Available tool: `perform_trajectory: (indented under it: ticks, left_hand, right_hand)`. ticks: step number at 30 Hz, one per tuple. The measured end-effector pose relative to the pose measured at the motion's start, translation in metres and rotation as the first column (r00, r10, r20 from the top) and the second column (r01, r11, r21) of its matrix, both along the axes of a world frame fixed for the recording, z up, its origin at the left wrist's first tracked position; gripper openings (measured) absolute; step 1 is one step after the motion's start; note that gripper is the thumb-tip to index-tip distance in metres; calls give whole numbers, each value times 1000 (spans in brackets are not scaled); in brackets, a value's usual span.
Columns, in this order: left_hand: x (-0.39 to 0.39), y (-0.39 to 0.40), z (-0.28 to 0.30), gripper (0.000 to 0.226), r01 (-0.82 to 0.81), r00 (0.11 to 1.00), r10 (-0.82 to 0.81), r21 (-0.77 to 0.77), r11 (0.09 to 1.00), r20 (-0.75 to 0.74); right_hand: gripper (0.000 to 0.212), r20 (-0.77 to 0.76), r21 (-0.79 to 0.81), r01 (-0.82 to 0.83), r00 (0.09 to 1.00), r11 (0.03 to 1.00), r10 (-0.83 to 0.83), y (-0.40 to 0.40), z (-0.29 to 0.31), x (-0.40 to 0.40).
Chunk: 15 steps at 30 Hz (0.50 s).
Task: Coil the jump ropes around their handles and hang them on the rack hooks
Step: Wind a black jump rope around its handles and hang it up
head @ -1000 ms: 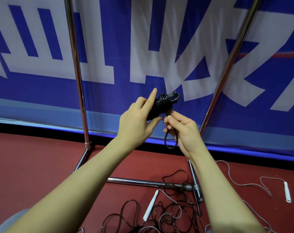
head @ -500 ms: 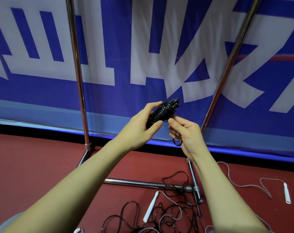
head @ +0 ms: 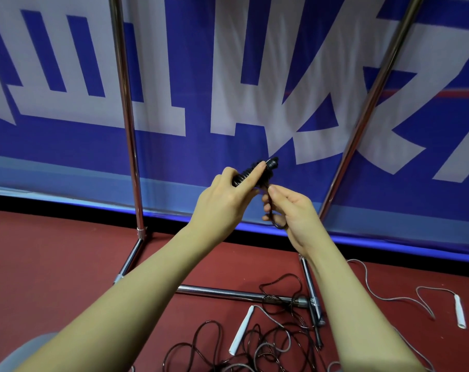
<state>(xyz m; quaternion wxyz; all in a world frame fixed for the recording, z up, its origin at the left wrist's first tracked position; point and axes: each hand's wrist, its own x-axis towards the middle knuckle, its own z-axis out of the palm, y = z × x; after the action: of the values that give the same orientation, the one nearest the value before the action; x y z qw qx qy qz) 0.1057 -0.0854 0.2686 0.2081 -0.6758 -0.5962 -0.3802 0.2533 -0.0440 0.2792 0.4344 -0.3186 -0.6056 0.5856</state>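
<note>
A person's two bare arms reach forward from the bottom of the view, the hands meeting in the middle at chest height in front of a blue banner [head: 67, 157] with large white lettering.

The left hand [head: 222, 200] grips a black jump rope [head: 271, 164] whose cord is already wound in tight turns around its handles. The thumb and curled fingers wrap the bundle, while the index finger lies straight along the top of the coils. The bundle tilts up and to the right, its tip poking out past the fingertip.

The right hand [head: 292, 210], just beside and slightly lower, pinches the loose end of the same cord between thumb and fingers. A small black loop hangs under that hand.

Behind the hands stands a shiny metal rack [head: 128, 130]: one upright pole on the left, a leaning pole on the right, and a low crossbar on the dark red floor [head: 53, 264].

On the floor below the hands lies a tangle of black cords [head: 255, 345] crossing the crossbar, with a white handle [head: 241, 330] among them. Farther right, well apart, a grey cord [head: 383, 294] ends in another white handle [head: 460, 311].
</note>
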Motion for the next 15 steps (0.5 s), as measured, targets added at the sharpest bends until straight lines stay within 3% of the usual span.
perform_trajectory:
  ticks: [4,7,11,15]
  left_hand:
    - [-4,2,-1,46,-34,999,34,39,999,-6]
    - [-4,4,-1,45,-70,997,71,51,996,-18]
    - [-5,4,-3,48,-85,996,85,49,995,13]
    - [-3,5,-5,50,-103,994,101,59,993,28]
  right_hand:
    - [37,101,-30,0,995,1000,3,0,0,2]
    - [46,68,-94,-4,998,996,10,0,1,0]
    - [25,11,-100,18,1000,995,-17,1,2,2]
    - [8,34,-2,213,977,977,-213,0,1,3]
